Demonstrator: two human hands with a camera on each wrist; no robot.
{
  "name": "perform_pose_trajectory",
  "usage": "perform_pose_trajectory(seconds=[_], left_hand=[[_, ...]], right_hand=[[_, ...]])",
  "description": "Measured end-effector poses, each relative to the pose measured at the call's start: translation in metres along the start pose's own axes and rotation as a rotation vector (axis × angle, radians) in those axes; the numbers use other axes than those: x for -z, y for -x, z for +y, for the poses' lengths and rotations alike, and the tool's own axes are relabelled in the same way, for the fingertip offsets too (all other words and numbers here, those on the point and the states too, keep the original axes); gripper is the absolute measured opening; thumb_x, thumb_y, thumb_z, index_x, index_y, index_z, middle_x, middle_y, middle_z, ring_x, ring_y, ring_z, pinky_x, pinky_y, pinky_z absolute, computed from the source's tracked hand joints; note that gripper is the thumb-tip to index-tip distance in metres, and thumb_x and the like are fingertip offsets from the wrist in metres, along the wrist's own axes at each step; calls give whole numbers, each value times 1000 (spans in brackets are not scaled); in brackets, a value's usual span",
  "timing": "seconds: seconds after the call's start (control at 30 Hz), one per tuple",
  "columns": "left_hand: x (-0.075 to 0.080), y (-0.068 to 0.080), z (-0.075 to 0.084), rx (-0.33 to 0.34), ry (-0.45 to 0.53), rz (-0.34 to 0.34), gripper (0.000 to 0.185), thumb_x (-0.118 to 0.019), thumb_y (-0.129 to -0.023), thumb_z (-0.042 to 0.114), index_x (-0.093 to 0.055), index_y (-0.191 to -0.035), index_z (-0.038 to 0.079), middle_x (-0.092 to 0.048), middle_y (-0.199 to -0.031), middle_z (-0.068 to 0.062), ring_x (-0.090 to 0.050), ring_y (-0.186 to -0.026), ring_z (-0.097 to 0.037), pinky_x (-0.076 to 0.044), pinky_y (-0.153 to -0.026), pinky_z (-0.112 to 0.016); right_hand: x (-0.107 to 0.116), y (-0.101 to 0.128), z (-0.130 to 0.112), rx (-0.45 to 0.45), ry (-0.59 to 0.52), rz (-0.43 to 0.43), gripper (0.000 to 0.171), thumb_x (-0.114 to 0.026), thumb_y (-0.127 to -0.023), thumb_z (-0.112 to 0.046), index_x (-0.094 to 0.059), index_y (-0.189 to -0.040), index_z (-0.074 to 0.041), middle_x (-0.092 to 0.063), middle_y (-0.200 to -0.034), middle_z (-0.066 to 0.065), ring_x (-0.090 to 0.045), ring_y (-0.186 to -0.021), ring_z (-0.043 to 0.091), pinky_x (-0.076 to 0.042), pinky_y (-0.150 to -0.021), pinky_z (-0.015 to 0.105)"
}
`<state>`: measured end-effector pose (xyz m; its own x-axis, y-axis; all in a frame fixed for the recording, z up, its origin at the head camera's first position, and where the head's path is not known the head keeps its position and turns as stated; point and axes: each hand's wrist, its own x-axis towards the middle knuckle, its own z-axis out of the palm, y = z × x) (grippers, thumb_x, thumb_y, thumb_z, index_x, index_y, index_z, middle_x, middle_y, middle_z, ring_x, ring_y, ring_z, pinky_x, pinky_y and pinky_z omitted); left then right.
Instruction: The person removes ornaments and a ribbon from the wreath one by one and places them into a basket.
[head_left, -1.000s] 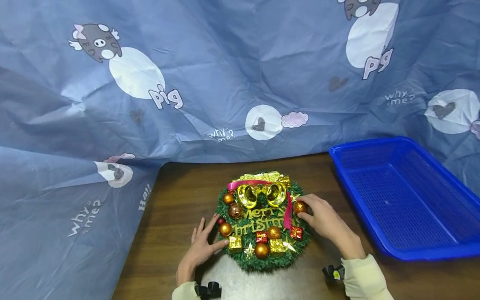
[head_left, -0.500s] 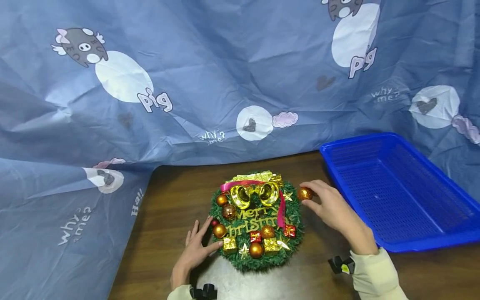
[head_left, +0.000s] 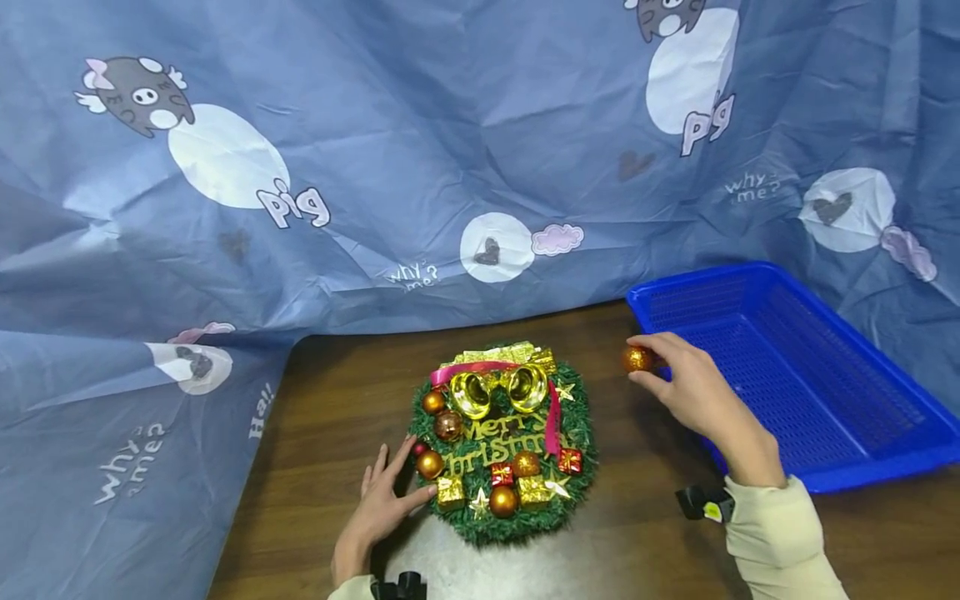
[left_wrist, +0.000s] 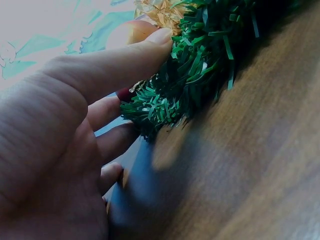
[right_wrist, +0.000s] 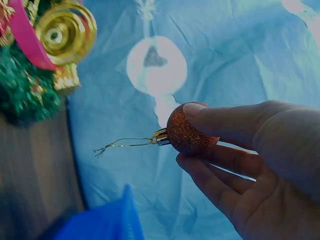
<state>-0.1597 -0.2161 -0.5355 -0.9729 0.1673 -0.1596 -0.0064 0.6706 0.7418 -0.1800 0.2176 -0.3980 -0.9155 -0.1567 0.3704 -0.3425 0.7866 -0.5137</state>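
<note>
A green Christmas wreath [head_left: 501,442] with gold bells, a pink ribbon, small gift boxes and several orange balls lies flat on the wooden table [head_left: 330,433]. My left hand [head_left: 378,500] rests on the table with straight fingers touching the wreath's left edge [left_wrist: 185,85]. My right hand [head_left: 693,392] pinches a glittery orange ball [head_left: 637,359] between thumb and fingers, just left of the blue basket's near-left corner. In the right wrist view the orange ball [right_wrist: 187,134] has a gold cap and a thin thread hanging loose.
A blue mesh basket [head_left: 810,375] stands at the right of the table, with nothing seen in it. A blue-grey cloth [head_left: 375,167] printed with pigs forms the backdrop and drapes over the table's left side.
My right hand has pulled the glittery orange ball off the wreath's right side and carried it up and right towards the basket. The left hand stays on the wreath's left edge.
</note>
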Motion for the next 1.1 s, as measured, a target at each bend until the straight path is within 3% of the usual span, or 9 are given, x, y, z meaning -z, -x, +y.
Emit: perform_pose_trajectory(seconds=[0.33, 0.77, 1.1], left_hand=[[-1, -1, 1, -7, 3, -8, 88, -73, -80, 43, -25, -153, 27, -19, -159, -12, 2, -148, -38, 11, -114, -60], [-1, -1, 0, -16, -26, -9, 88, -71, -81, 45, -24, -153, 27, -19, -159, -12, 2, -147, -38, 10, -114, -60], [-1, -1, 1, 1, -21, -27, 88, -71, -81, 45, -23, -153, 29, -16, -160, -14, 3, -147, -40, 11, -113, -62]], right_hand=[[38, -15, 21, -37, 36, 43, 38, -73, -83, -7, -61, -119, 0, -63, -113, 23, -63, -95, 39, -51, -81, 53], [59, -32, 70, -127, 65, -8, 39, -71, -86, -12, -60, -120, 3, -63, -109, 28, -62, -95, 41, -48, -83, 54], [65, -45, 117, -255, 99, -150, 44, -67, -89, -28, -58, -121, 3, -62, -111, 29, -56, -103, 44, -42, -86, 56]])
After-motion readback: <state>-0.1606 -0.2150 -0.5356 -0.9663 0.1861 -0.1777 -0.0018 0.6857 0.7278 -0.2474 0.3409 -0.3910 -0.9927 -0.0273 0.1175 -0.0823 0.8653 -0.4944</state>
